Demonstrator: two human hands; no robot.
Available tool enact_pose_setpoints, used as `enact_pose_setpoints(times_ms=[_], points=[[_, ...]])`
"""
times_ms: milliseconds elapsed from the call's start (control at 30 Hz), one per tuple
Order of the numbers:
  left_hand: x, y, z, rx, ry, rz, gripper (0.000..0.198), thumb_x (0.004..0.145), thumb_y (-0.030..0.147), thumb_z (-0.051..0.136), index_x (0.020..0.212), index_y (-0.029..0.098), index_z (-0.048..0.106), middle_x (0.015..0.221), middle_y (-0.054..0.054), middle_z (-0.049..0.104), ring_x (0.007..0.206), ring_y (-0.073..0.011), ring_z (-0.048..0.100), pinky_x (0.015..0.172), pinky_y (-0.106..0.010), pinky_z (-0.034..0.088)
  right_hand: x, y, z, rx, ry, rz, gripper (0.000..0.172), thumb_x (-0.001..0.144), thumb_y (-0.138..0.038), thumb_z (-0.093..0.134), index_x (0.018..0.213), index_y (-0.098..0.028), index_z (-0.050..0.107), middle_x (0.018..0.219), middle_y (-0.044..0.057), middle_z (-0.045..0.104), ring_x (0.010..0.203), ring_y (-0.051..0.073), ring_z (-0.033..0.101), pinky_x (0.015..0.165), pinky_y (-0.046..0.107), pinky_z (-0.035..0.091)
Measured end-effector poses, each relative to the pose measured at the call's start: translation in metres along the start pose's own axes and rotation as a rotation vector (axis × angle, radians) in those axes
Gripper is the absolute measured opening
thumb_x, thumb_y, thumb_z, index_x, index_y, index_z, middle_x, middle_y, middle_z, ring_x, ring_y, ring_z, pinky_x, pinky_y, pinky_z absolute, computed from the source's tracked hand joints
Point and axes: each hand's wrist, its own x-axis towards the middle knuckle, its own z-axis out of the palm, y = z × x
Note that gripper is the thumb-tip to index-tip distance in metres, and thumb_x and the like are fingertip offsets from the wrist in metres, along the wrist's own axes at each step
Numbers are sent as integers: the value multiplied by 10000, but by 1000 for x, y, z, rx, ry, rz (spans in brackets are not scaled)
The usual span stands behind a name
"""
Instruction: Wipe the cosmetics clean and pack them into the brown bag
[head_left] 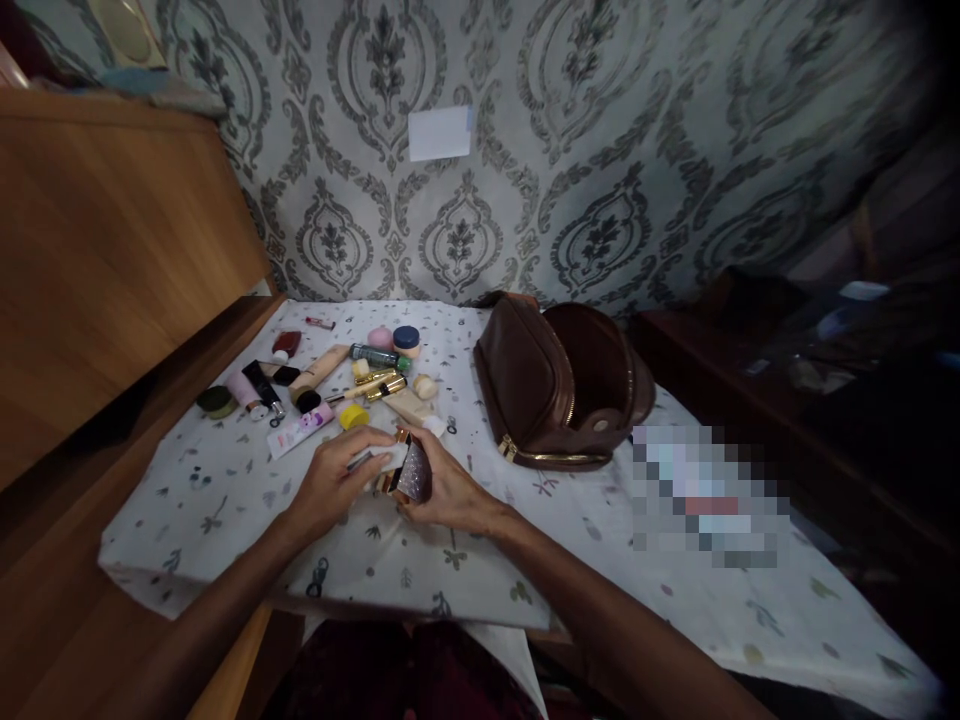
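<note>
Just in front of my body, above the table, my two hands meet. My right hand (451,487) is wrapped round a dark glittery case with gold edges (414,476); its exact kind is hard to make out. Between the fingers and thumb of my left hand (337,470) is a small white cloth or wipe (388,458), which touches the case's gold side. Just beyond the hands lie a yellow round lid or jar (353,416), a white and purple tube (301,430) and a beige tube (409,407).
An open brown leather bag (529,385) stands at the right. Several cosmetics lie at the left back, among them a dark green bottle (375,356), a blue-lidded jar (406,341) and a black tube (262,388). A wooden cabinet (120,210) borders the table's (247,530) left side.
</note>
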Motion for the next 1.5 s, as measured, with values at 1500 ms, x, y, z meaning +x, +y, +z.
enact_pose_setpoints(times_ms=[1500], points=[[-4,18,14,146,82,242,163,948,206,574,1056,243,690,996,-48,631,937,-177,624,818,-318,531,8,-6,-4,1013,181,457,581,626,-494,864,1093,-319,567,1057,-23,640,805,151,625,625,264,560]])
